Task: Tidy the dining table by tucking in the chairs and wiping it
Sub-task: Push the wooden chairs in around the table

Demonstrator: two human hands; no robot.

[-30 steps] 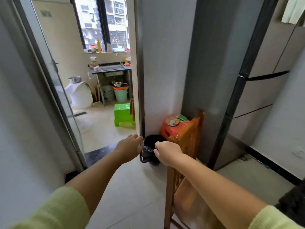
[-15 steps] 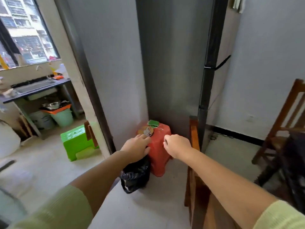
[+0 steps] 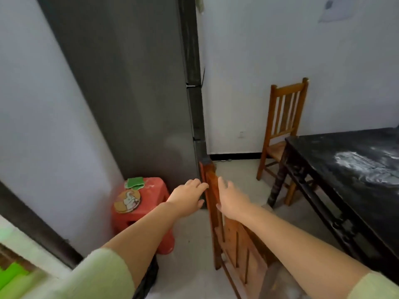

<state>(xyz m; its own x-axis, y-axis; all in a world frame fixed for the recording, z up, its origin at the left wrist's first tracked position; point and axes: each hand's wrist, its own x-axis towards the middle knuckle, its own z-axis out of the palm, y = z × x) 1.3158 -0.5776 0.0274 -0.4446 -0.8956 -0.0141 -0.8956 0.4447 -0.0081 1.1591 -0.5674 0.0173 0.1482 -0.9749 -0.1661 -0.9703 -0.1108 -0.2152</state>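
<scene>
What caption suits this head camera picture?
Both open hands, left hand and right hand, reach the near wooden chair beside the dark table.

A tall grey refrigerator (image 3: 138, 93) with a smooth, brushed-metal sheen stands beside a matt white painted wall (image 3: 302, 61). A low red plastic stool (image 3: 149, 203), scuffed and dusty on top, carries a green cloth-like pad (image 3: 134, 183). Two slatted chairs of orange-brown varnished wood, one near (image 3: 218, 212) and one far (image 3: 285, 117), look lightly glossy. The black dining table (image 3: 345, 160) has a glossy top smeared with whitish streaks. The floor (image 3: 194, 244) is pale smooth tile.
</scene>
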